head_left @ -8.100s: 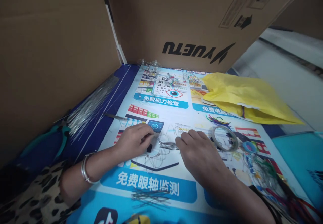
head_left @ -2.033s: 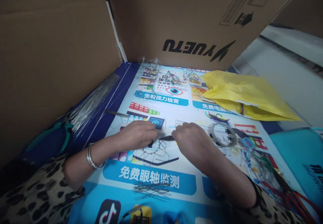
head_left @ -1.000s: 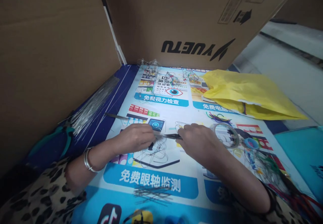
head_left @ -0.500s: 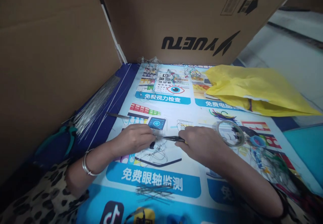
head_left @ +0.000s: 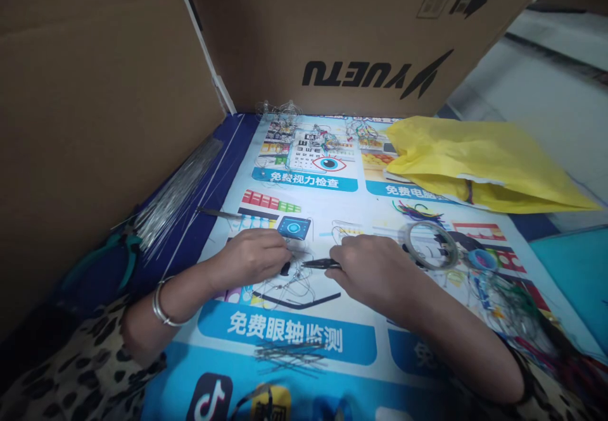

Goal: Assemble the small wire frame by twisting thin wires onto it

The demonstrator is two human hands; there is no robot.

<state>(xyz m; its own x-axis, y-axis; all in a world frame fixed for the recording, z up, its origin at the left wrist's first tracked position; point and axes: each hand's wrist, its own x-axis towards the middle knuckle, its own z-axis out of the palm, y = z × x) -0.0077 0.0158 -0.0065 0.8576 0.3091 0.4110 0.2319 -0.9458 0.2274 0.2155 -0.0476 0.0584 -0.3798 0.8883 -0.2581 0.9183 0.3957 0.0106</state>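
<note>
My right hand (head_left: pixel 368 269) is closed around needle-nose pliers (head_left: pixel 317 264), whose dark jaws point left. Facing it, my left hand (head_left: pixel 261 257) is pinched shut on a thin wire (head_left: pixel 291 242), mostly hidden by the fingers. A small gap lies between the plier tips and the left fingertips. Just below both hands, a tangle of fine wire loops (head_left: pixel 301 289) with small beads rests on the printed sheet (head_left: pixel 351 288). A small black piece (head_left: pixel 285 269) shows beside the left fingertips.
Cardboard panels (head_left: pixel 266 41) stand at the back and left. Straight wires (head_left: pixel 178 187) and teal-handled pliers (head_left: pixel 128 263) lie left. Tape (head_left: pixel 453 247), coloured threads (head_left: pixel 418 212) and a yellow bag (head_left: pixel 475 155) are right. Short wire pieces (head_left: pixel 289 354) lie in front.
The plier tips have drawn slightly away from my left fingertips. The whole view has shifted a little; the left hand stays pinched in about the same place.
</note>
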